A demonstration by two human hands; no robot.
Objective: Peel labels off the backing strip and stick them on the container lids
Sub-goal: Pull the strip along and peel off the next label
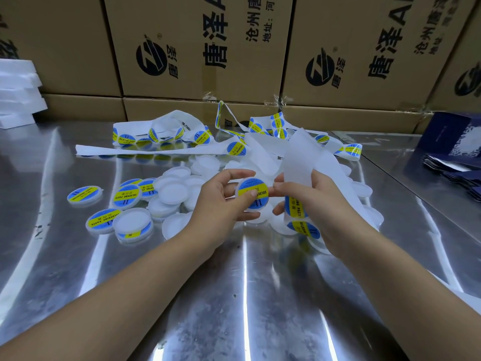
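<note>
My left hand (221,204) grips a round white lid (253,192) that carries a blue and yellow label, thumb across its face. My right hand (312,201) holds the white backing strip (302,157), which loops up and over it; its fingertips touch the lid's right edge. More labels (303,227) sit on the strip below my right hand. A pile of bare white lids (174,190) lies behind and left of my hands. Several labelled lids (127,196) lie further left on the steel table.
Loose coils of strip with labels (203,138) sprawl across the back of the steel table (234,295). Cardboard boxes (197,48) wall off the rear. White foam pieces (18,92) are stacked at far left, dark blue packets (453,157) at right.
</note>
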